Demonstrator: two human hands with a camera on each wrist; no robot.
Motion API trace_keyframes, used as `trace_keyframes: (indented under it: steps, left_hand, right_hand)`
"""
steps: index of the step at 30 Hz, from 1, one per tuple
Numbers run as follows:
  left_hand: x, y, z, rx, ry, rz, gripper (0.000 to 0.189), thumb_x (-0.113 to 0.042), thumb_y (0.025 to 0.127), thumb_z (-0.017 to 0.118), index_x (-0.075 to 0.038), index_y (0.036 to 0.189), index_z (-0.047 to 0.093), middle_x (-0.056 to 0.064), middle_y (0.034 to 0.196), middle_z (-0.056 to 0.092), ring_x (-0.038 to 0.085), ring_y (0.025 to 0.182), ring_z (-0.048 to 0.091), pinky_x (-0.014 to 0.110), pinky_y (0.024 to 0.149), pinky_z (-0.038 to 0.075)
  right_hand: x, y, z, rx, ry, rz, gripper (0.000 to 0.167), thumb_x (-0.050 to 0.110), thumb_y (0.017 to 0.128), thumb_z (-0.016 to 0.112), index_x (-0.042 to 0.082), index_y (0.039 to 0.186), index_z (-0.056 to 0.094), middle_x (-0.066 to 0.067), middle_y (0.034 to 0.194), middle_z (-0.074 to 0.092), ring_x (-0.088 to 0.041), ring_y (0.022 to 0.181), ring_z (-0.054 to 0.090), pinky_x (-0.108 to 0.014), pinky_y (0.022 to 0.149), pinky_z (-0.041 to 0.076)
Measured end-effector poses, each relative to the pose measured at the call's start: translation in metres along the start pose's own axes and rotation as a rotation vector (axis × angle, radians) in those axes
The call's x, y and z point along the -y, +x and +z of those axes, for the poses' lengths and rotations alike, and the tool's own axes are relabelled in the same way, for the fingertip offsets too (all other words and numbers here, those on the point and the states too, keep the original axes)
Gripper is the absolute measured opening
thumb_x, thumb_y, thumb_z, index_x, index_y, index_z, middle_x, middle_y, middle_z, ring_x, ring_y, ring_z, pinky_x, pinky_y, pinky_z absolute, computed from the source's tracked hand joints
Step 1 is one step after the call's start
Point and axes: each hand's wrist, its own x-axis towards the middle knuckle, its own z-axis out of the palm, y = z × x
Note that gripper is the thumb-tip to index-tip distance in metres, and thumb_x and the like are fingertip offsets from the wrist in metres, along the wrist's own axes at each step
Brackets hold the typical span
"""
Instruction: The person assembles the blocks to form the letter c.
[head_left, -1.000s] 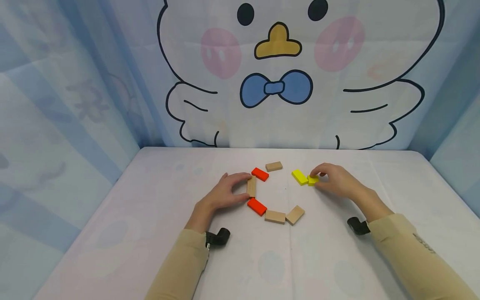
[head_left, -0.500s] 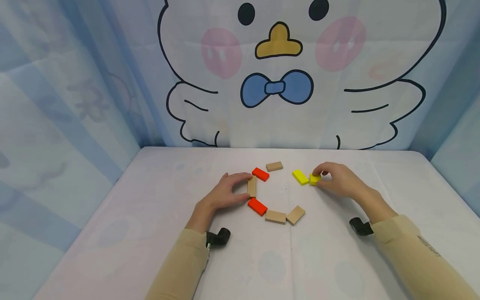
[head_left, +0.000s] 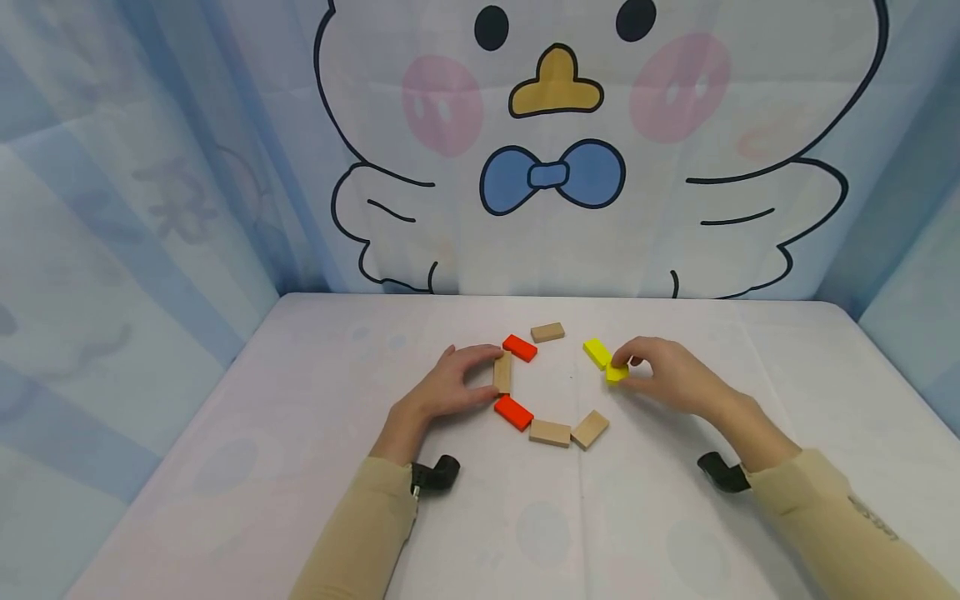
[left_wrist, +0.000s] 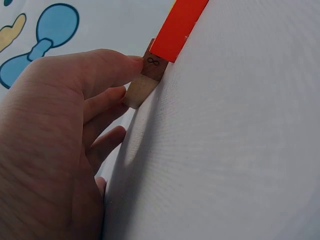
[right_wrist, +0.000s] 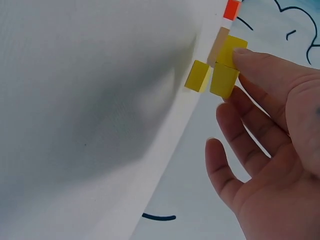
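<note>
My left hand (head_left: 446,383) holds a plain wooden block (head_left: 502,373), with thumb and fingers at its two ends. In the left wrist view a dark mark like an 8 shows on this wooden block (left_wrist: 153,62), and a red block (left_wrist: 177,30) touches it. My right hand (head_left: 671,375) pinches a yellow block (head_left: 616,373) between thumb and fingers, near another yellow block (head_left: 597,353) that lies on the table. In the right wrist view the pinched yellow block (right_wrist: 225,80) sits beside the other yellow block (right_wrist: 197,76); whether they touch I cannot tell.
A red block (head_left: 520,347) and a wooden block (head_left: 547,332) lie behind. Nearer me, a red block (head_left: 513,412) and two wooden blocks, one flat (head_left: 551,433) and one angled (head_left: 590,430), continue the curved row on the white table (head_left: 360,350). A printed curtain (head_left: 555,242) stands behind.
My right hand first draws the pinched yellow block slightly right, then brings it left and nearer me, beside the other yellow block. My left hand stays still.
</note>
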Motion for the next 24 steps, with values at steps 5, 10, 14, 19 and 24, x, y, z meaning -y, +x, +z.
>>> trace_keyframes:
  steps: [5, 10, 14, 19, 24]
  left_hand:
    - [-0.001, 0.0, -0.001, 0.004, -0.003, -0.005, 0.059, -0.029, 0.092, 0.068, -0.013, 0.147, 0.053, 0.007, 0.152, 0.048, 0.024, 0.143, 0.039, 0.052, 0.122, 0.005]
    - [-0.001, 0.0, -0.001, 0.009, -0.003, 0.003, 0.059, -0.029, 0.092, 0.068, -0.012, 0.147, 0.053, 0.008, 0.152, 0.048, 0.025, 0.143, 0.039, 0.053, 0.121, 0.005]
    - [-0.001, 0.0, -0.001, 0.008, -0.002, 0.001, 0.06, -0.029, 0.092, 0.068, -0.012, 0.147, 0.053, 0.008, 0.152, 0.048, 0.025, 0.143, 0.038, 0.053, 0.121, 0.005]
    - [-0.002, -0.001, -0.002, 0.013, -0.002, -0.006, 0.06, -0.029, 0.092, 0.068, -0.012, 0.147, 0.052, 0.007, 0.152, 0.048, 0.025, 0.144, 0.037, 0.052, 0.122, 0.004]
    - [-0.003, -0.001, -0.002, 0.014, -0.003, -0.004, 0.06, -0.029, 0.092, 0.068, -0.012, 0.147, 0.052, 0.008, 0.152, 0.048, 0.025, 0.144, 0.037, 0.052, 0.122, 0.004]
  right_hand:
    - [0.006, -0.002, 0.004, 0.012, 0.002, -0.032, 0.024, 0.004, 0.085, 0.078, 0.005, 0.107, 0.071, -0.005, 0.106, 0.069, -0.03, 0.099, 0.059, -0.05, 0.089, 0.051]
    - [0.007, -0.003, 0.008, 0.026, -0.004, -0.067, 0.023, 0.004, 0.084, 0.079, 0.005, 0.106, 0.071, -0.003, 0.104, 0.069, -0.028, 0.096, 0.06, -0.048, 0.087, 0.051]
    - [0.008, -0.004, 0.011, 0.038, 0.003, -0.088, 0.022, 0.005, 0.084, 0.08, 0.007, 0.104, 0.071, -0.001, 0.102, 0.068, -0.027, 0.095, 0.06, -0.047, 0.086, 0.051]
    - [0.008, -0.004, 0.014, 0.048, 0.005, -0.109, 0.021, 0.005, 0.084, 0.08, 0.008, 0.102, 0.071, 0.002, 0.1, 0.068, -0.025, 0.094, 0.06, -0.046, 0.085, 0.051]
    - [0.009, -0.004, 0.015, 0.063, 0.01, -0.119, 0.021, 0.006, 0.084, 0.08, 0.008, 0.102, 0.07, 0.002, 0.1, 0.067, -0.024, 0.093, 0.06, -0.045, 0.085, 0.051]
